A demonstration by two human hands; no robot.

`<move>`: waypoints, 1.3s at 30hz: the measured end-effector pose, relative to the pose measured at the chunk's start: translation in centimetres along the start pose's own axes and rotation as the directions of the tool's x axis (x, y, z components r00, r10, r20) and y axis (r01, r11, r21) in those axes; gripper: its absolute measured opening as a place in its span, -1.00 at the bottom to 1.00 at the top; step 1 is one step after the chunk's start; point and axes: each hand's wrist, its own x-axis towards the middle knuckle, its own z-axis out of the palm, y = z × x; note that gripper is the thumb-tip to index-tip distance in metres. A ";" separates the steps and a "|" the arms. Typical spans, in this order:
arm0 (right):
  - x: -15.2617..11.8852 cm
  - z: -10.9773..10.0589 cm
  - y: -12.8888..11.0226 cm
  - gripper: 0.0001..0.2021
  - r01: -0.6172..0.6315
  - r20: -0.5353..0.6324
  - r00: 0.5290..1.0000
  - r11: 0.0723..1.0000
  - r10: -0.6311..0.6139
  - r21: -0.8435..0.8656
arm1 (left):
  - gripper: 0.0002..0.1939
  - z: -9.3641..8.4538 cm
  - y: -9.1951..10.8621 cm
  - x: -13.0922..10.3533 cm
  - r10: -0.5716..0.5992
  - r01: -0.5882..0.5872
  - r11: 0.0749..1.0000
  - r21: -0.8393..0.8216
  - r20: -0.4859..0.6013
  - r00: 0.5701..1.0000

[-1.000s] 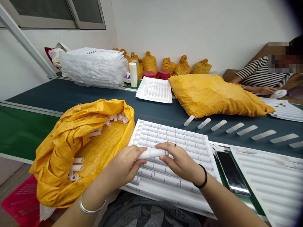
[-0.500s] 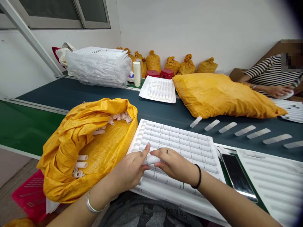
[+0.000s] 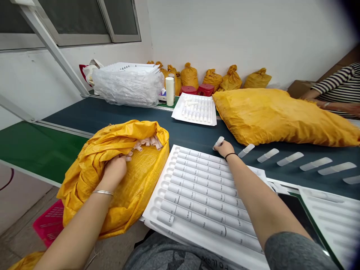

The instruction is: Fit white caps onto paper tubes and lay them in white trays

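Note:
My left hand (image 3: 116,170) reaches into the open yellow woven sack (image 3: 146,176). Its fingers are hidden behind the sack's folds and among small pale tubes (image 3: 153,141). My right hand (image 3: 224,148) is stretched out past the far edge of the white tray, its fingers closed on a frosted plastic tube (image 3: 218,143) at the dark belt. The white tray (image 3: 152,212) lies in front of me, filled with rows of white printed tubes (image 3: 194,187). To the right of my right hand, several similar frosted tubes (image 3: 268,155) form a slanting row on the belt.
A full yellow sack (image 3: 281,116) lies across the belt (image 3: 191,137). Behind stand a smaller filled tray (image 3: 176,111), a plastic-wrapped stack (image 3: 126,88) and a cream cylinder (image 3: 169,91). At right are a dark phone (image 3: 298,215) and another white tray (image 3: 334,221). A co-worker's striped sleeve (image 3: 337,80) shows.
My hands have parted from over the tray. The left has moved into the open sack; the right has reached forward to the belt with a frosted tube. The view has shifted slightly.

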 end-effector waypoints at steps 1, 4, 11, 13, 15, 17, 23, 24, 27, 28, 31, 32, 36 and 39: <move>0.1 -0.4 0.3 -0.76 -0.012 0.028 1.000 1.000 0.012 -0.013 | -0.64 0.2 -0.4 0.1 -0.018 0.018 1.000 0.007 -0.010 1.000; -1.6 -1.7 -0.4 -0.81 0.007 0.071 0.997 0.998 -0.003 -0.057 | -0.68 0.4 -0.1 -0.3 0.011 -0.011 1.000 -0.027 -0.020 1.000; -18.6 3.2 -8.5 -0.92 0.568 0.188 0.795 0.816 -0.577 0.106 | -0.70 -1.3 6.0 -4.2 0.227 -0.266 0.898 -0.352 -0.148 0.963; -23.2 5.9 -10.2 -0.94 0.842 0.121 0.522 0.533 -0.844 0.081 | -0.75 -1.6 7.9 -5.5 0.261 -0.347 0.786 -0.512 -0.234 0.936; -26.0 7.7 -11.1 -0.90 0.887 0.098 0.461 0.462 -0.882 -0.011 | -0.77 -1.5 9.5 -6.5 0.241 -0.363 0.634 -0.682 -0.273 0.932; -26.9 8.3 -11.4 -0.89 0.857 0.096 0.516 0.512 -0.851 -0.064 | -0.74 -1.4 10.6 -7.2 0.161 -0.277 0.428 -0.860 -0.229 0.960; -23.8 5.2 -10.5 -0.84 0.695 0.014 0.683 0.655 -0.730 0.296 | -0.57 -2.4 12.2 -8.7 0.033 0.171 -0.310 -0.935 0.169 0.985; -23.1 4.4 -10.1 -0.81 0.615 -0.027 0.734 0.646 -0.679 0.452 | -0.55 -2.6 12.3 -9.0 0.054 0.227 -0.369 -0.901 0.223 0.973; -21.2 2.2 -8.9 -0.80 0.360 -0.109 0.834 0.384 -0.540 0.851 | -0.55 -2.7 12.8 -9.9 0.126 0.352 -0.433 -0.830 0.331 0.935; -20.7 1.6 -8.5 -0.79 0.319 -0.134 0.844 0.285 -0.519 0.904 | -0.57 -2.6 13.0 -10.1 0.142 0.376 -0.428 -0.822 0.349 0.926; -19.5 -0.2 -7.1 -0.72 0.449 -0.273 0.809 0.248 -0.521 0.858 | -0.63 -2.4 13.6 -10.5 0.150 0.408 -0.361 -0.839 0.379 0.913; -19.3 -0.7 -6.7 -0.71 0.543 -0.332 0.775 0.299 -0.537 0.784 | -0.63 -2.3 13.7 -10.6 0.141 0.411 -0.335 -0.848 0.386 0.912; -18.6 -2.5 -5.2 -0.66 0.770 -0.433 0.617 0.390 -0.657 0.505 | -0.58 -2.4 14.1 -10.7 0.134 0.418 -0.263 -0.870 0.396 0.908; -18.4 -3.2 -4.7 -0.63 0.816 -0.422 0.551 0.358 -0.720 0.454 | -0.57 -2.4 14.1 -10.8 0.142 0.394 -0.167 -0.904 0.374 0.917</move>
